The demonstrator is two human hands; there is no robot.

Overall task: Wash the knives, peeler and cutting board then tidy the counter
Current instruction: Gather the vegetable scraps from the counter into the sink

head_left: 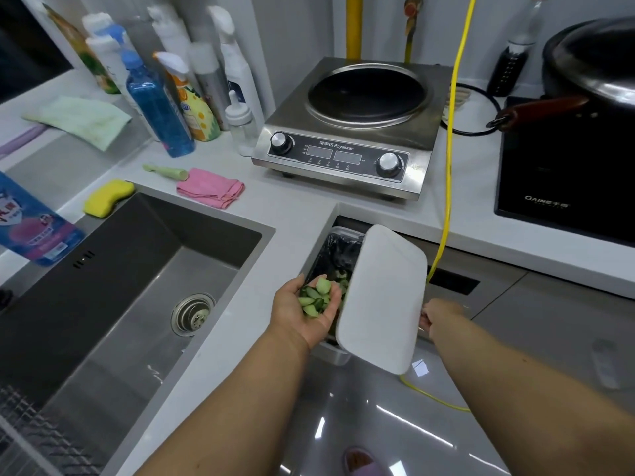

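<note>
The white cutting board point(381, 300) tilts over the bin point(330, 255), gripped at its edge by the right hand point(438, 316); stiff, light, probably slippery. The left hand point(305, 310) cups loose cucumber scraps point(316, 297).

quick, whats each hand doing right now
Left hand: cupped palm up, holding cucumber pieces over the bin.
Right hand: closed on the edge of the white cutting board, tilted over the bin.
</note>
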